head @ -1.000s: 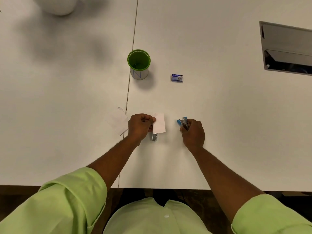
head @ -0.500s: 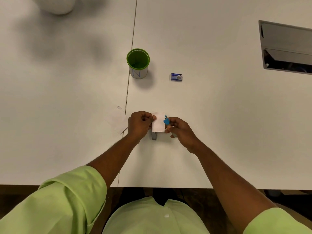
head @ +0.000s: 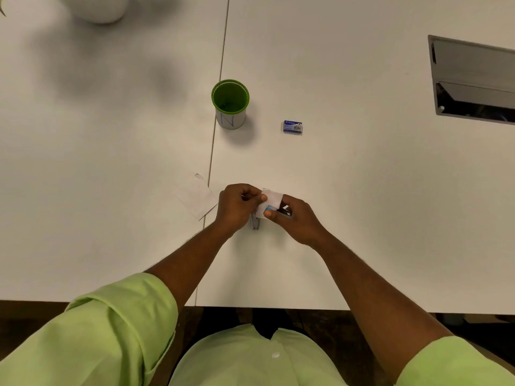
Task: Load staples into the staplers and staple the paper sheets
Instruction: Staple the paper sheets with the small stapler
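A person in a light green shirt works at a white table (head: 362, 204), where the stapling step appears to be in hand: the left hand (head: 237, 206) pinches one edge of a small slip of white paper (head: 271, 199), holding it up just above the tabletop, while the right hand (head: 296, 218) grips a small blue stapler (head: 274, 209), its blue nose touching the slip's lower right edge. A second, silver stapler (head: 255, 222) lies on the table directly beneath the two hands, mostly hidden by them. More paper sheets (head: 196, 199) rest flat just left of the left hand, across the seam of the table. A blue box of staples (head: 292, 127) sits well beyond the hands, near a green pen cup (head: 230, 104). Whether the stapler's mouth already encloses the paper cannot be told; the next move likely calls for seating the edge squarely inside it and squeezing firmly, the left hand keeping the slip steady
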`<state>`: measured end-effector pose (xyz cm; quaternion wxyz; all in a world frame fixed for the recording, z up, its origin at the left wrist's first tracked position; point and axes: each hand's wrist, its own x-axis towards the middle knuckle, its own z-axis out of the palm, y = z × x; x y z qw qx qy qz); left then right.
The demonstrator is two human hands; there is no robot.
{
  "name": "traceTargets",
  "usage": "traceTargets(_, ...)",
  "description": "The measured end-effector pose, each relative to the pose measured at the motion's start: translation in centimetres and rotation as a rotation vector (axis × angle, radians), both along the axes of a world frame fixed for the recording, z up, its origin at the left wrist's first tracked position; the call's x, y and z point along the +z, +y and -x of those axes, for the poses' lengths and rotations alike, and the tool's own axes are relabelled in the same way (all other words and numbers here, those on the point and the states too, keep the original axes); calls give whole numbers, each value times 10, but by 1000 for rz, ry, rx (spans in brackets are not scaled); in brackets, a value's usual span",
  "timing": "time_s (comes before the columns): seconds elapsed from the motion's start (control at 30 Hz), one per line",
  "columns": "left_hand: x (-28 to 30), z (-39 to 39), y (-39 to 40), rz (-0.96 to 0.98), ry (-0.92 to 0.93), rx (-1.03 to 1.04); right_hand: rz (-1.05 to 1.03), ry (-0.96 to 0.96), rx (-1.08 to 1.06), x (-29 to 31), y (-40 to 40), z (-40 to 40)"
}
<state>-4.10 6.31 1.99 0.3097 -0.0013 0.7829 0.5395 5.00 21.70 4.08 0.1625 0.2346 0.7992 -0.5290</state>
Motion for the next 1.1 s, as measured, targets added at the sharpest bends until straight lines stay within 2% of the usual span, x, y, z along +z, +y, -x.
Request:
traceTargets(0.33,2,0,1,14,8,-39,-85,6,-38,-2,-1,4)
traceTargets(0.83,-1,1,3,-65,-93,4,-227,20,-161,-10,-6,7)
traceTargets(1.1,2,1,6,-62,-78,-2,-229,17,-175,-7,-5,8)
